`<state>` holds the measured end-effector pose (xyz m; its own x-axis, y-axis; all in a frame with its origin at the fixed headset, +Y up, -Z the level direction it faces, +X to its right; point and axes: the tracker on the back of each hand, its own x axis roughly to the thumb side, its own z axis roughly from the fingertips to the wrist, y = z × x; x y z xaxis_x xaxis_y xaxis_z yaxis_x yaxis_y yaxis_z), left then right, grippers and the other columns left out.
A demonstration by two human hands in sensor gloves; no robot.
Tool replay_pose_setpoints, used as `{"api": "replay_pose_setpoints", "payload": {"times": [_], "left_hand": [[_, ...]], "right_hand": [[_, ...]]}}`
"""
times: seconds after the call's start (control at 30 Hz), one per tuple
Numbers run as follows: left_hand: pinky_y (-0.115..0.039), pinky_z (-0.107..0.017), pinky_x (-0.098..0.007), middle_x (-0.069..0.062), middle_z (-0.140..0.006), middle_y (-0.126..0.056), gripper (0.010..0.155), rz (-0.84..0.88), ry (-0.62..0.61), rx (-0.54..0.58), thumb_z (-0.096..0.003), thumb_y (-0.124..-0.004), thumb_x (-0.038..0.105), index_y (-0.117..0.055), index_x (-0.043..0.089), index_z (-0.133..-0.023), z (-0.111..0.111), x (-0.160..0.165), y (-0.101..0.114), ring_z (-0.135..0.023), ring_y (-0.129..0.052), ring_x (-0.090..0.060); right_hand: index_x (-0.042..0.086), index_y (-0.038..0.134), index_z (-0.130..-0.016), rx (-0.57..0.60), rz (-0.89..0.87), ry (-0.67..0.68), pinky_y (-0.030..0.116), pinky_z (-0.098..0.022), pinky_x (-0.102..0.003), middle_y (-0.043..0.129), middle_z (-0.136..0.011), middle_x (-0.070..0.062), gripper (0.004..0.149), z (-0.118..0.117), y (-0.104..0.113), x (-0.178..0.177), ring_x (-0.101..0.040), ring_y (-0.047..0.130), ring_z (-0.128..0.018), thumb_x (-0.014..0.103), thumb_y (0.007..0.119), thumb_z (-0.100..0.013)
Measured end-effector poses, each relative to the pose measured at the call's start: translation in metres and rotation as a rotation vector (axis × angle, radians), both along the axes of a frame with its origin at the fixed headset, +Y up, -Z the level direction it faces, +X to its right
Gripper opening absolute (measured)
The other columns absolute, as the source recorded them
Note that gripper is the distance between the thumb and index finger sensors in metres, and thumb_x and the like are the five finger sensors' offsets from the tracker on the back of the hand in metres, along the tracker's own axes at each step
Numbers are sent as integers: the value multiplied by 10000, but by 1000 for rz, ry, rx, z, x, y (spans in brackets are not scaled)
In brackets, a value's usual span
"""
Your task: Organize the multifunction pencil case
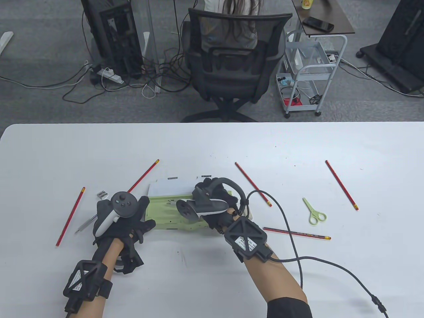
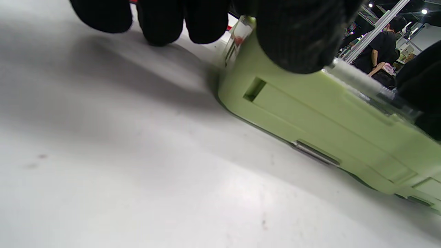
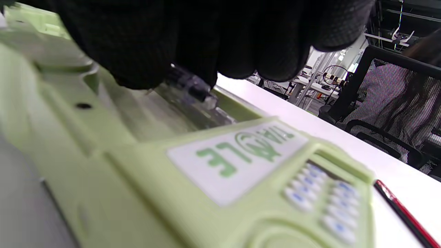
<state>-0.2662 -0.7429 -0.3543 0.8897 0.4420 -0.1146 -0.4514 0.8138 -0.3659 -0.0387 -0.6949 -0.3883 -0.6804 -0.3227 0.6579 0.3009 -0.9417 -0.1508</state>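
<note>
The light green pencil case [image 1: 165, 217] lies open at the table's middle, its white lid [image 1: 167, 187] folded back. My left hand [image 1: 142, 212] steadies the case's left end: the thumb [image 2: 296, 34] lies on its top edge and the fingertips [image 2: 160, 24] touch the table beside it. My right hand [image 1: 207, 190] reaches into the case from the right. There its fingers [image 3: 144, 51] pinch a clear pen [image 3: 193, 89] lying in the long tray. That pen [image 2: 358, 81] runs along the case [image 2: 310, 113]. The keypad end of the case [image 3: 241, 162] is nearest my right wrist.
Several red pencils lie loose: [image 1: 70, 217], [image 1: 143, 176], [image 1: 253, 184], [image 1: 342, 184], [image 1: 296, 233]. Small green scissors [image 1: 314, 212] lie to the right. At the left are a sharpener [image 1: 102, 195] and a grey pen [image 1: 85, 225]. A cable [image 1: 298, 251] trails from my right wrist.
</note>
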Motion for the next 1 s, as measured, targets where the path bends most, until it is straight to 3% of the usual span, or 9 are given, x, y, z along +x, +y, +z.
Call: {"api": "replay_pose_setpoints", "payload": {"times": [0.43,0.7,0.87,1.0], "left_hand": [[-590,-696,-664,-122,-1196,-570,833,0,1,-4,-439,-815,409,-362,252,-1120,0,0,0,-1054,-626,-432],[-591,-697,-664,-122,-1193,-576,834,4,0,-3,-437,-819,408,-366,251,-1120,-1,0,0,-1051,-628,-436],[-590,-696,-664,-122,-1194,-576,833,5,2,-2,-438,-818,406,-367,249,-1120,-1,0,0,-1051,-628,-435],[-591,-695,-664,-123,-1193,-577,832,4,1,-1,-437,-818,406,-368,249,-1119,-1,0,0,-1050,-629,-436]], "right_hand": [[134,859,-818,35,26,11,724,-652,-589,780,-927,-162,477,1,-2,0,-427,840,-792,421,869,-437],[129,848,-847,22,-95,-26,733,-646,-584,777,-935,-173,489,-2,5,7,-426,846,-790,419,837,-453],[95,733,-976,-21,-233,-135,697,-670,-624,735,-994,-213,610,-3,22,36,-477,808,-859,448,778,-481],[55,613,-1059,-114,-303,-241,617,-695,-677,651,-1052,-262,714,-1,20,68,-535,735,-921,470,750,-494]]}}
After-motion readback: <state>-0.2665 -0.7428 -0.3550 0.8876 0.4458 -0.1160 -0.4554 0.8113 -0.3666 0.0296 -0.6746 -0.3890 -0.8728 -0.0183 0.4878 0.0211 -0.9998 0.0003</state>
